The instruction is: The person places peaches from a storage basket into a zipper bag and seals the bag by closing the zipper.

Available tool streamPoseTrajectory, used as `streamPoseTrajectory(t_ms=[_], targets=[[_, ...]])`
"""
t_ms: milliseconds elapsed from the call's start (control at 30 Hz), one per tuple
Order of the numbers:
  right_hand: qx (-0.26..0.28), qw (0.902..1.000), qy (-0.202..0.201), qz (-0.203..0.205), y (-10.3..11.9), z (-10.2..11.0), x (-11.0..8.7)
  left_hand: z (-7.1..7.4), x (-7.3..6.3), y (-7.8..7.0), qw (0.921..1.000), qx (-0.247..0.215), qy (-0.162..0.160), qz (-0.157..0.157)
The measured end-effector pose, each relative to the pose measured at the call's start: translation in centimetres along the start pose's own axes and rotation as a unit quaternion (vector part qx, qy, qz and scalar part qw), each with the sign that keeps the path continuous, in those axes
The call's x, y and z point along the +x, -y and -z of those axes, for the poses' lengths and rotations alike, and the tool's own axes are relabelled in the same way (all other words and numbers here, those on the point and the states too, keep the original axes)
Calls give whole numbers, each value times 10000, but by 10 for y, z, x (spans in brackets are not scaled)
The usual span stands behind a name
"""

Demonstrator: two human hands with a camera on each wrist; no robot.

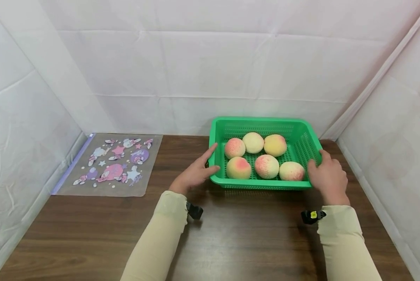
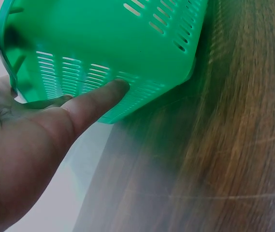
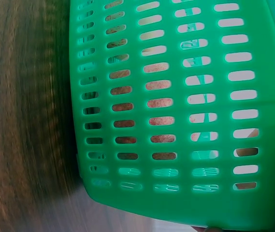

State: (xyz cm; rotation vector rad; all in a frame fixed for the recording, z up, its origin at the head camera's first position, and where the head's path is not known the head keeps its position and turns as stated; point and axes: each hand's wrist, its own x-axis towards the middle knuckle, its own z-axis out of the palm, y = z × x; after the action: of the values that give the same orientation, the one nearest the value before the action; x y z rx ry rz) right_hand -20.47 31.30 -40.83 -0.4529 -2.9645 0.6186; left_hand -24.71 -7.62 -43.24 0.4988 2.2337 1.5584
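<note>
A green plastic basket [image 1: 262,183] with slotted walls stands at the right of the table, against the back curtain. Inside it lie several peaches [image 1: 267,166], pink and pale yellow. At the basket's left end is my left hand [image 1: 193,175], fingers and thumb spread and straight. The left wrist view has its thumb [image 2: 96,104] pointing along the slotted wall, below the rim. My right hand [image 1: 330,178] grips the right front corner, thumb over the rim and fingers outside. In the right wrist view the basket wall [image 3: 176,198] hides nearly all of that hand.
A clear zip bag [image 1: 116,191] with pink and purple cartoon prints lies flat on the left of the brown wooden table [image 1: 231,242]. White curtains [image 1: 182,70] enclose the back and both sides. Each wrist carries a small black camera [image 1: 194,211].
</note>
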Motion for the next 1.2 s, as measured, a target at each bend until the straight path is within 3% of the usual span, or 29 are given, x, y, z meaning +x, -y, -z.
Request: streamPoseTrajectory(t_ms=[567, 1200], targets=[[49, 9999, 121, 33, 15, -9, -7, 14, -12, 10, 9999, -76, -43, 57], [327, 9988, -68, 346, 25, -12, -8, 30, -15, 13, 9998, -23, -144, 134]])
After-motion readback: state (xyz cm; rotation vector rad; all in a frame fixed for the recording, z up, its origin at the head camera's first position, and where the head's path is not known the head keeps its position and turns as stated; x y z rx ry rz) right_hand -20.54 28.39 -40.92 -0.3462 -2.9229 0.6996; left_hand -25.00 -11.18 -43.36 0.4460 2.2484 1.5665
